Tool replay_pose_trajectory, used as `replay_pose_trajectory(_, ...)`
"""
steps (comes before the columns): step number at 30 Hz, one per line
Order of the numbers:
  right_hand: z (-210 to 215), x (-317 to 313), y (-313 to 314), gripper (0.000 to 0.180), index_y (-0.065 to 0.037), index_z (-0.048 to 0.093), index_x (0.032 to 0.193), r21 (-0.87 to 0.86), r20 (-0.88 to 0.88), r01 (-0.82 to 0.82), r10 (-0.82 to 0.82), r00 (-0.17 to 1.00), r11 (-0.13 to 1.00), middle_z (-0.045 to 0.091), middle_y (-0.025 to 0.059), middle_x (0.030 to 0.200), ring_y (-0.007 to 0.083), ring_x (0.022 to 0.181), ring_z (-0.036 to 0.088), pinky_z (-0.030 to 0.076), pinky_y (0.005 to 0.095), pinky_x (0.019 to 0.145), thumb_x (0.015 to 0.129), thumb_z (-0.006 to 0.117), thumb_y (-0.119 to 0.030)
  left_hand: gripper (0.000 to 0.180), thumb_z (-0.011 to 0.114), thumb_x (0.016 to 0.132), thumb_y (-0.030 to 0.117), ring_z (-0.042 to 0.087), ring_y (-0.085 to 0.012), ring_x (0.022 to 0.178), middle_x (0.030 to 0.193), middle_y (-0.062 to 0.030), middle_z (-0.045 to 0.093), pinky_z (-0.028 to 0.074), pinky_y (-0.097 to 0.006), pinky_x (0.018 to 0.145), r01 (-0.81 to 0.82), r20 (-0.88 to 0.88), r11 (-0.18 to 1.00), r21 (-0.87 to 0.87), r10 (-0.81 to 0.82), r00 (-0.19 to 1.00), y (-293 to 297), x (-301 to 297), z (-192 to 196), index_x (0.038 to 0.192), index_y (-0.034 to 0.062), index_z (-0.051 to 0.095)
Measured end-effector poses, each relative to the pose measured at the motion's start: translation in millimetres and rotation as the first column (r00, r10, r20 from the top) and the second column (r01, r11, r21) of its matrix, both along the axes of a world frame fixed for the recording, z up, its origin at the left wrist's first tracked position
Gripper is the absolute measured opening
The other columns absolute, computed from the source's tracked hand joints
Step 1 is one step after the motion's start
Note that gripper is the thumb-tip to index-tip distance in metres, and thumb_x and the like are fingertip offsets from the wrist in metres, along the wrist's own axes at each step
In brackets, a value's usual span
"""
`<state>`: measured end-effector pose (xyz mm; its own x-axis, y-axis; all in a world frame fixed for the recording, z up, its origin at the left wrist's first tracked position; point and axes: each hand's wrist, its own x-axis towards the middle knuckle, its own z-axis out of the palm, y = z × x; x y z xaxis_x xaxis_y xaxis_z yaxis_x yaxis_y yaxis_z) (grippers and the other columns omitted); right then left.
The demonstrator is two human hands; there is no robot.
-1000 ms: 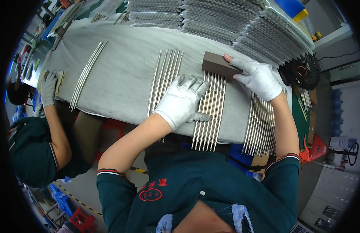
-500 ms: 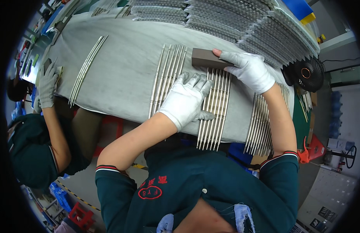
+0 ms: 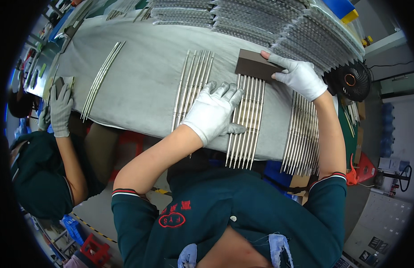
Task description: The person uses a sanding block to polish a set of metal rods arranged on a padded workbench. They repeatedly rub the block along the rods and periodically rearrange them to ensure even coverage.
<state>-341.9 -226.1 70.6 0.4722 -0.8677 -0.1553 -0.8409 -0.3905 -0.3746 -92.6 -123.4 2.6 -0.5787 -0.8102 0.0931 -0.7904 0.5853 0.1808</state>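
Note:
In a white glove, my left hand [image 3: 215,110] lies flat between two groups of slim metal rods, its fingertips touching the middle rods [image 3: 248,120]. The left group of rods [image 3: 193,76] is partly hidden beneath it. My right hand [image 3: 300,77], also gloved with a bare thumb tip, grips the right end of a dark brown rectangular block [image 3: 258,66]. The block sits across the far ends of the middle rods. To the right, under my right forearm, a third group of rods [image 3: 300,138] hangs over the table's near edge.
Wrapped stacks of rods [image 3: 256,24] line the far side of the grey cloth-covered table [image 3: 144,67]. A black fan [image 3: 350,82] stands at the right. A few thin rods [image 3: 102,80] lie to the left, near a co-worker's gloved hand [image 3: 61,107].
My right hand has moved the block a little to the right along the far ends of the middle rods. My left hand has stayed nearly still. The co-worker's hand shifted slightly.

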Motion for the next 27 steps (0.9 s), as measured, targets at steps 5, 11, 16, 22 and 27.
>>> replay_pose_trajectory(5, -13, 11, -10, 0.063, -0.038, 0.048, 0.149, -0.173, -0.112, -0.11, 0.092, 0.99, 0.979, 0.068, 0.0072, 0.13, 0.0278, 0.103, 0.072, 0.055, 0.035, 0.098, 0.092, 0.07, -0.019, 0.093, 0.066, 0.081, 0.067, 0.052, -0.0344, 0.134, 0.143, -0.0205, 0.055, 0.035, -0.049, 0.115, 0.002, 0.019, 1.0, -0.005, -0.002, 1.0, 0, -3, 3, 0.143, 0.0003, 0.047)
replay_pose_trajectory(11, 11, -47, 16, 0.068, -0.033, 0.051, 0.149, -0.061, 0.164, 0.267, -0.254, 0.953, 0.962, 0.073, 0.0084, 0.12, 0.0183, 0.097, 0.075, 0.056, 0.0301, 0.093, 0.087, 0.073, -0.015, 0.093, 0.068, 0.079, 0.067, 0.052, -0.034, 0.132, 0.142, -0.0193, 0.056, 0.033, -0.049, 0.116, 0.01, -0.009, 0.999, -0.031, -0.01, 1.0, 1, 3, 1, 0.142, 0.0003, 0.048)
replay_pose_trajectory(16, -9, -116, 59, 0.072, -0.032, 0.052, 0.149, -0.28, 0.278, 0.318, -0.241, 0.93, 0.906, 0.073, 0.0121, 0.121, 0.0225, 0.105, 0.073, 0.056, 0.0307, 0.092, 0.083, 0.078, -0.016, 0.094, 0.066, 0.081, 0.067, 0.05, -0.033, 0.135, 0.145, -0.0184, 0.054, 0.029, -0.05, 0.119, -0.015, 0.051, 1.0, 0.008, 0.015, 0.999, 2, 9, 9, 0.145, 0.0009, 0.046)
replay_pose_trajectory(22, -17, -142, 109, 0.075, -0.031, 0.051, 0.149, -0.294, 0.194, 0.354, -0.307, 0.932, 0.888, 0.065, 0.009, 0.137, 0.0231, 0.114, 0.069, 0.054, 0.0309, 0.096, 0.083, 0.078, -0.01, 0.098, 0.063, 0.081, 0.07, 0.045, -0.0351, 0.14, 0.151, -0.0196, 0.047, 0.027, -0.052, 0.119, 0.03, 0.057, 1.0, -0.002, -0.03, 0.998, 15, -3, 7, 0.15, 0.0039, 0.042)
replay_pose_trajectory(27, -18, -144, 130, 0.075, -0.032, 0.049, 0.15, -0.291, 0.134, 0.535, -0.52, 0.844, 0.793, 0.072, 0.0088, 0.123, 0.0171, 0.097, 0.074, 0.056, 0.0303, 0.086, 0.084, 0.078, -0.01, 0.099, 0.061, 0.08, 0.074, 0.042, -0.0377, 0.143, 0.154, -0.0192, 0.045, 0.026, -0.054, 0.12, 0.106, 0.038, 0.994, 0.03, -0.108, 0.993, 22, -11, 6, 0.152, 0.0102, 0.041)
